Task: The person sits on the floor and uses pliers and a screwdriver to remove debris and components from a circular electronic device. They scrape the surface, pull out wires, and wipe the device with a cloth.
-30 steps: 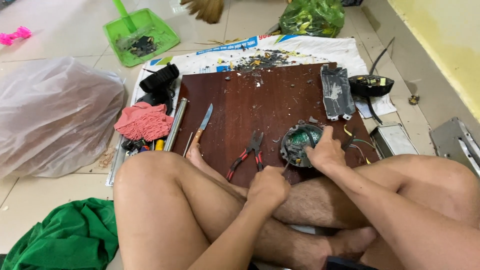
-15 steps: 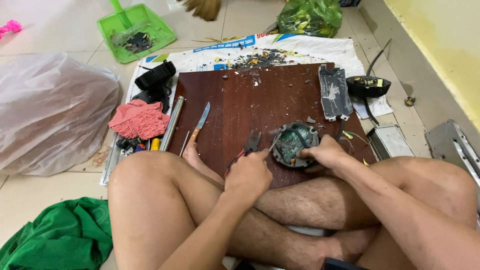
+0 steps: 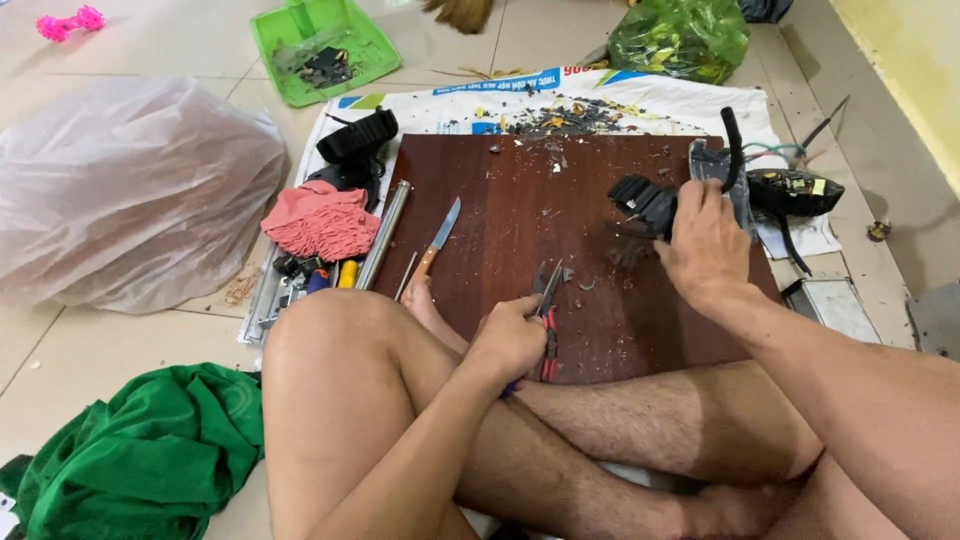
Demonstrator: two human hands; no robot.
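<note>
While the person sits cross-legged at the near edge of the wooden board (image 3: 520,190), the step in hand appears to be dismantling small electrical parts. The left hand (image 3: 512,340) is closed around the red handles of one pair of pliers (image 3: 548,310), which lies at the board's near edge with its jaws pointing away from the person. The right hand (image 3: 705,240) is curled down over a black ribbed part (image 3: 640,200) toward the board's far right corner (how firmly it grips cannot be told). The next move, as a judgement, calls for bringing the pliers' jaws to that part and steadying it against the board.

Counts: one knife (image 3: 438,238) on the board's left portion; one metal tube (image 3: 385,232) along the board's left edge; one pink cloth (image 3: 320,222) left of the board; one green dustpan (image 3: 322,48) beyond the board's far left corner; one black cased component (image 3: 795,190) off the board's right edge.
</note>
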